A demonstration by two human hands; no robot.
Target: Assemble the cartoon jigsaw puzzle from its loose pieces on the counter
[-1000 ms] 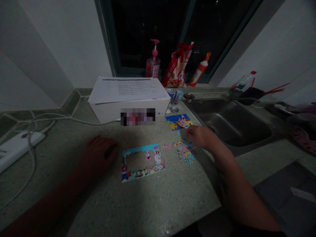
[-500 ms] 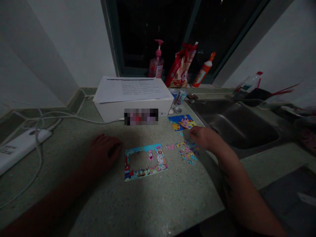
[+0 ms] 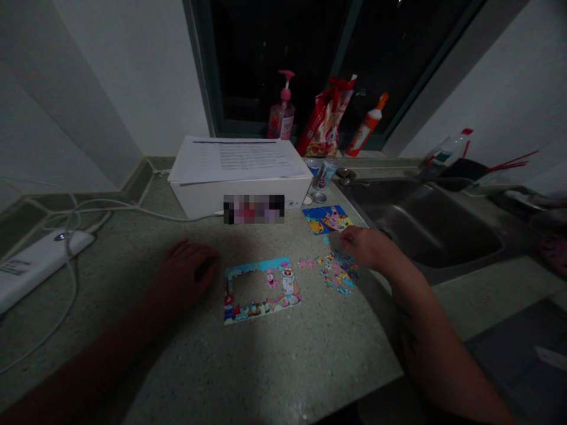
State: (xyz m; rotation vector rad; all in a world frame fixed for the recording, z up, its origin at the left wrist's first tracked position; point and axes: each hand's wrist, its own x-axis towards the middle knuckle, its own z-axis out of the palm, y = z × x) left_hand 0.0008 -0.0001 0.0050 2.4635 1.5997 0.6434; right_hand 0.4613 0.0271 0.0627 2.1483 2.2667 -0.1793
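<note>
A partly assembled jigsaw puzzle [image 3: 290,282] lies on the counter, its cartoon border joined around a bare middle. Inside it, near the right side, sits a pink cartoon figure [image 3: 271,278]. My left hand [image 3: 190,265] rests on the counter left of the puzzle, fingers loosely laid out, holding nothing visible. To the puzzle's right is a pile of loose jigsaw pieces [image 3: 339,273]. Just above that pile, my right hand [image 3: 361,245] has thumb and fingers pinched together; whatever is between them is hidden. Its fingertips are close to the lower edge of a blue cartoon picture card [image 3: 325,219].
Behind the puzzle stands a white box [image 3: 239,171] with printed paper on top. A metal sink [image 3: 434,224] is at the right. Cans [image 3: 328,171] stand beside the box. A white power strip [image 3: 44,260] with cables lies at the left. Bottles and a red bag [image 3: 325,118] line the windowsill.
</note>
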